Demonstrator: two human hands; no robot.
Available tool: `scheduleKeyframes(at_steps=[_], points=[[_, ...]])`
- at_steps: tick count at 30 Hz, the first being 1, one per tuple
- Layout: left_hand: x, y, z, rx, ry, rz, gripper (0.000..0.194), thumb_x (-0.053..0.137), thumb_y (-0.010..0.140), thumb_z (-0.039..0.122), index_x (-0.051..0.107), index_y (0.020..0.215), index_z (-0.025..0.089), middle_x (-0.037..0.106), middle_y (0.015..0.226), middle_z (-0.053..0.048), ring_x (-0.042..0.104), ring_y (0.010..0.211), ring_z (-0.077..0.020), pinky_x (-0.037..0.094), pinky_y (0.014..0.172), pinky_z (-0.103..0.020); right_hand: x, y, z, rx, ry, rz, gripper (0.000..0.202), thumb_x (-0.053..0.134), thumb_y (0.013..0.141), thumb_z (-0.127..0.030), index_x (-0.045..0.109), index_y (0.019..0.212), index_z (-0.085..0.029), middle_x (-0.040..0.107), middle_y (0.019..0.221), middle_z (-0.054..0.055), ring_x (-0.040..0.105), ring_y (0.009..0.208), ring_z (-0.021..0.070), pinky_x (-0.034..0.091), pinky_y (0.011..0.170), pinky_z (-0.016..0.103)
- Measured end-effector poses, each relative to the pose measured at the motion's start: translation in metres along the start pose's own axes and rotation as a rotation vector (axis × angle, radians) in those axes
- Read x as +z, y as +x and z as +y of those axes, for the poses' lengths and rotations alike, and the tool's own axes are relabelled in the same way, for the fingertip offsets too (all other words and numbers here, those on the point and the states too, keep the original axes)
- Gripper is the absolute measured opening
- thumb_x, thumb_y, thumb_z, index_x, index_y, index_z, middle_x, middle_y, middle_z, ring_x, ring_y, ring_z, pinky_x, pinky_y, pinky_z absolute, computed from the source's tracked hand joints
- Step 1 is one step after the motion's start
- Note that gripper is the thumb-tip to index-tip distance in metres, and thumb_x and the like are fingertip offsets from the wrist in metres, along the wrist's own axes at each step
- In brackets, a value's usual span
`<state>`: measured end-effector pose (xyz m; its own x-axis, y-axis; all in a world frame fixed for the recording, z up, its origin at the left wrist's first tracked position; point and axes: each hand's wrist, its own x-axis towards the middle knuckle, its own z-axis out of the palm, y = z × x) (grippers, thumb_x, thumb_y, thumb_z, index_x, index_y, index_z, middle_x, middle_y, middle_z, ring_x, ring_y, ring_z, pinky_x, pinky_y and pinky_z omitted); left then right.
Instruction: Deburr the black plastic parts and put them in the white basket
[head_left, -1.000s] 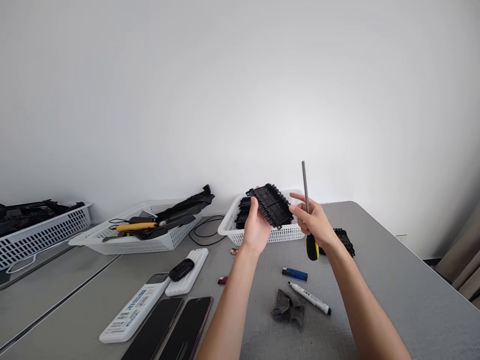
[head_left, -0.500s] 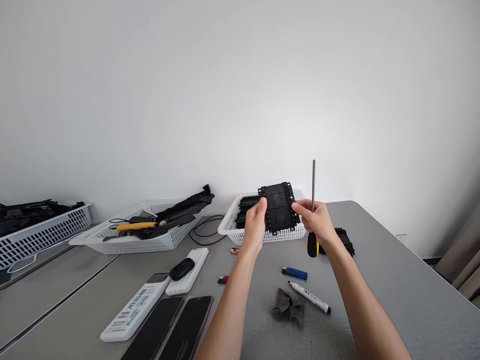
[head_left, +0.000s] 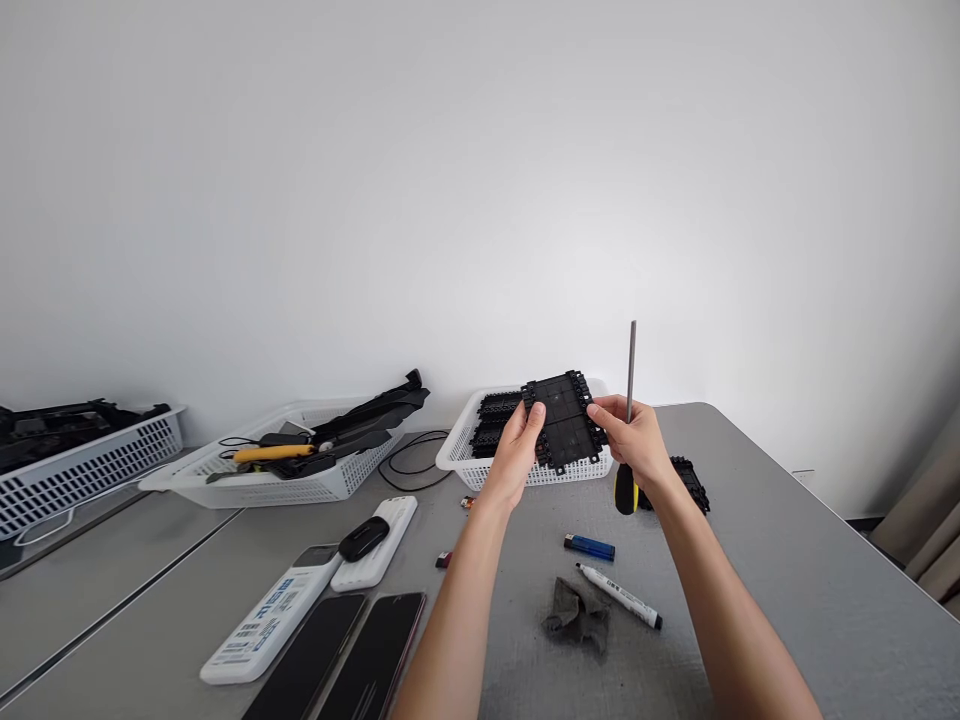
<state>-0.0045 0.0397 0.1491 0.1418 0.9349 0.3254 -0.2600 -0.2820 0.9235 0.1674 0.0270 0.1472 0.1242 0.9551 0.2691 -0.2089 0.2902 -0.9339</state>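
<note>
Between my two hands is a flat black plastic panel (head_left: 566, 425) with notched, clip-like edges, raised in front of a white basket. My left hand (head_left: 517, 445) grips its left edge, thumb on the face. With thumb and fingertips, my right hand (head_left: 630, 435) pinches the right edge. That same hand also holds a screwdriver (head_left: 631, 365), its shaft pointing up and its black-and-yellow handle below the palm. Similar black parts lie in the white basket (head_left: 465, 465) behind. Another black part (head_left: 688, 482) lies on the table, partly hidden by my right wrist.
Nearer me lie a blue lighter (head_left: 589, 547), a white marker (head_left: 619, 595) and a crumpled grey cloth (head_left: 577, 615). Leftward are two phones (head_left: 375, 655), white power banks (head_left: 270, 610) and a black mouse (head_left: 364, 538). A second white basket (head_left: 277, 490) holds tools and black parts.
The panel and my left hand have shifted slightly right and down, and the panel's tilt has changed a little. My right hand has barely moved; the screwdriver leans slightly more to the right.
</note>
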Motion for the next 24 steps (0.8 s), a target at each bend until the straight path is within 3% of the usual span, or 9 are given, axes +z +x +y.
scheduleKeyframes(at_steps=[5,10,16,19,24], points=[[0.000,-0.006,0.007,-0.172,-0.242,-0.124,0.052,0.065,0.087,0.046,0.056,0.136,0.029,0.061,0.137,-0.007,0.053,0.129,-0.0259,0.042,0.110,-0.040,0.001,-0.003,-0.002,-0.017,-0.006,0.007,0.049,0.082,0.065,-0.054,0.065,0.090,-0.015,0.033,0.050,-0.010,0.023,0.041,0.0050,0.016,0.039,0.022],[0.000,-0.003,0.007,-0.334,-0.497,-0.229,0.067,0.046,0.088,0.066,0.056,0.137,0.022,0.062,0.134,-0.013,0.054,0.128,-0.0308,0.040,0.110,-0.047,0.006,-0.008,-0.002,-0.069,-0.098,0.013,0.050,0.078,0.067,-0.060,0.063,0.086,-0.016,0.039,0.054,-0.007,0.026,0.042,0.0055,0.019,0.040,0.022],[0.000,-0.003,0.012,-0.429,-0.597,-0.195,0.076,0.042,0.085,0.074,0.060,0.133,0.017,0.067,0.126,-0.016,0.060,0.121,-0.0313,0.046,0.105,-0.046,0.009,-0.016,0.000,-0.137,-0.214,0.004,0.052,0.069,0.074,-0.066,0.058,0.093,-0.019,0.047,0.062,-0.005,0.034,0.046,0.0075,0.025,0.043,0.020],[-0.002,-0.006,0.018,-0.450,-0.593,-0.135,0.073,0.047,0.084,0.073,0.062,0.130,0.018,0.069,0.121,-0.015,0.064,0.114,-0.0297,0.050,0.100,-0.044,-0.005,-0.025,0.003,-0.129,-0.324,0.005,0.053,0.065,0.076,-0.068,0.059,0.096,-0.019,0.049,0.067,-0.003,0.036,0.048,0.0082,0.028,0.044,0.021],[-0.005,-0.008,0.025,-0.437,-0.617,-0.043,0.065,0.056,0.083,0.067,0.064,0.126,0.019,0.072,0.113,-0.013,0.068,0.104,-0.0272,0.056,0.091,-0.038,-0.051,-0.049,0.025,-0.045,-0.593,0.012,0.054,0.060,0.081,-0.067,0.062,0.102,-0.017,0.056,0.074,0.001,0.044,0.053,0.0119,0.032,0.048,0.023]])
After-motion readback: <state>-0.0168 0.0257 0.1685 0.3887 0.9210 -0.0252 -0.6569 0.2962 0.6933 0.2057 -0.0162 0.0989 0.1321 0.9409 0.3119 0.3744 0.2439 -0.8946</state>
